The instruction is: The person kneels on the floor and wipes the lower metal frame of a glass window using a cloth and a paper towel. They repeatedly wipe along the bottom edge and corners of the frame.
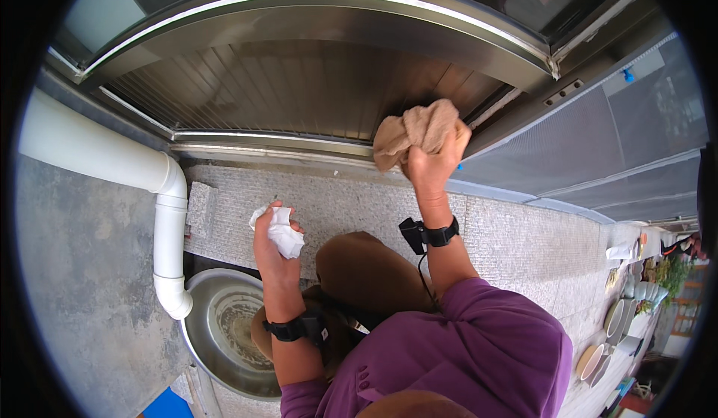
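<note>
My right hand (pixel 435 162) grips a bunched tan cloth (pixel 418 129). The cloth is against the lower right part of a brown metal door panel (pixel 303 87), close to its bottom rail. In my left hand (pixel 275 249) is a crumpled piece of white paper tissue (pixel 286 235), held above the stone paving and away from the door. Grooves run up the panel, and a bright metal sill (pixel 269 146) lies along its foot. Below my left forearm stands a wide metal basin (pixel 210 356) holding cloudy water.
A white drainpipe (pixel 106 143) bends down on the left beside a grey concrete wall (pixel 84 238). Grey mesh screening (pixel 555 143) hangs at the right. Farther off on the stone paving (pixel 516 244) are several basins (pixel 590 360) and green plants (pixel 670 275).
</note>
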A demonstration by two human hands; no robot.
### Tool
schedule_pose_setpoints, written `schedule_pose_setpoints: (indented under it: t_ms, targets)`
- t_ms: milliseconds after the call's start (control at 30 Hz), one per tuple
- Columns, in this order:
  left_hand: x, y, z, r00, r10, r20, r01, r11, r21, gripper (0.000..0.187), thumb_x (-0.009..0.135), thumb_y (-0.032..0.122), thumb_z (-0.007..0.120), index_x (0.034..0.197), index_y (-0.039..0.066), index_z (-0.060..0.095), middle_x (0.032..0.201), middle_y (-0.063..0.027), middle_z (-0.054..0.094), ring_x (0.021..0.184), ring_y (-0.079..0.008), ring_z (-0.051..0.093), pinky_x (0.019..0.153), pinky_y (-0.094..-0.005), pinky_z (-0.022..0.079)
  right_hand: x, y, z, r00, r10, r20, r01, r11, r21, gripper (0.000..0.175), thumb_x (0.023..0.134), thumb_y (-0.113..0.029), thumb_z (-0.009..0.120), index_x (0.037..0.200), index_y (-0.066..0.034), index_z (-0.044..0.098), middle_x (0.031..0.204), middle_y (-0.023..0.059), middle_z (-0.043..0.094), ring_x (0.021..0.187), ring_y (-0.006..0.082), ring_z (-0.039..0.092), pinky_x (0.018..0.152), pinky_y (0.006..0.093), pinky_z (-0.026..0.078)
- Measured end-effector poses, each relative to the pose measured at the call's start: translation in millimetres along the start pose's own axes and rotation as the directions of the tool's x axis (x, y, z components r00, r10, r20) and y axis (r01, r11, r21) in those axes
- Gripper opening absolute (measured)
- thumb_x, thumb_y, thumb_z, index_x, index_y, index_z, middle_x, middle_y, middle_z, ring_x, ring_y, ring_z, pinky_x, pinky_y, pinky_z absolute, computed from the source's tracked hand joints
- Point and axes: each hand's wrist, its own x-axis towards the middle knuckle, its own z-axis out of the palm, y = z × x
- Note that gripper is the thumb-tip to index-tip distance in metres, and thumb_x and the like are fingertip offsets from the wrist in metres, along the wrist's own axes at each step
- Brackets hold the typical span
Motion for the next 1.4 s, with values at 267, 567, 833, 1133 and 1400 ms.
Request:
schedule_pose_setpoints:
  t_ms: [267,567,833,1133,1400]
  targets:
    - [-1,0,4,1.000,0.008,0.019,-0.008,1.000,0.002,0.027,0.089,0.025,0.059,0.107,0.006,0.059,0.088,-0.0085,0.064,0.064,-0.0167,0.058,0.058,-0.0303,0.047,-15,2,-6,0.983,0.182,0.001,-0.180,0.972,0.153,0.049,0.065,0.002,0.060,0.114,0.0066,0.053,0.113,0.0185,0.046,0.108,0.0350,0.048,0.097,0.0382,0.038]
    - [3,-3,9,1.000,-0.011,0.026,0.011,1.000,-0.007,0.027,0.089,0.025,0.059,0.107,0.005,0.059,0.088,-0.0089,0.064,0.064,-0.0163,0.058,0.057,-0.0306,0.047,58,-33,-23,0.991,0.060,-0.123,-0.041,0.988,0.150,0.044,0.071,0.005,0.057,0.115,0.0065,0.055,0.113,0.0163,0.049,0.108,0.0311,0.051,0.098,0.0354,0.038]
    - [3,-3,4,1.000,-0.011,0.009,0.011,1.000,0.002,0.027,0.089,0.025,0.059,0.108,0.006,0.059,0.087,-0.0089,0.065,0.063,-0.0166,0.058,0.058,-0.0305,0.047,-6,-13,1,0.957,0.283,-0.055,-0.278,0.957,0.079,0.055,0.067,0.003,0.055,0.122,0.0060,0.051,0.113,0.0192,0.046,0.108,0.0352,0.049,0.100,0.0381,0.036]
    - [1,-3,3,0.999,0.002,0.034,-0.002,1.000,-0.002,0.029,0.088,0.024,0.059,0.109,0.003,0.057,0.088,-0.0107,0.065,0.063,-0.0177,0.059,0.059,-0.0314,0.049,45,-33,-6,0.971,0.140,-0.194,-0.094,0.969,0.228,0.052,0.069,0.005,0.052,0.121,0.0076,0.049,0.112,0.0156,0.044,0.110,0.0308,0.046,0.102,0.0361,0.034]
    - [3,-3,7,0.999,0.005,0.050,-0.003,0.999,-0.038,0.031,0.088,0.025,0.059,0.110,0.003,0.057,0.088,-0.0111,0.064,0.065,-0.0182,0.060,0.061,-0.0323,0.050,-4,-45,49,0.995,-0.064,0.081,0.055,0.993,0.108,0.051,0.062,0.006,0.052,0.113,0.0086,0.050,0.118,0.0205,0.041,0.111,0.0368,0.042,0.100,0.0414,0.032]
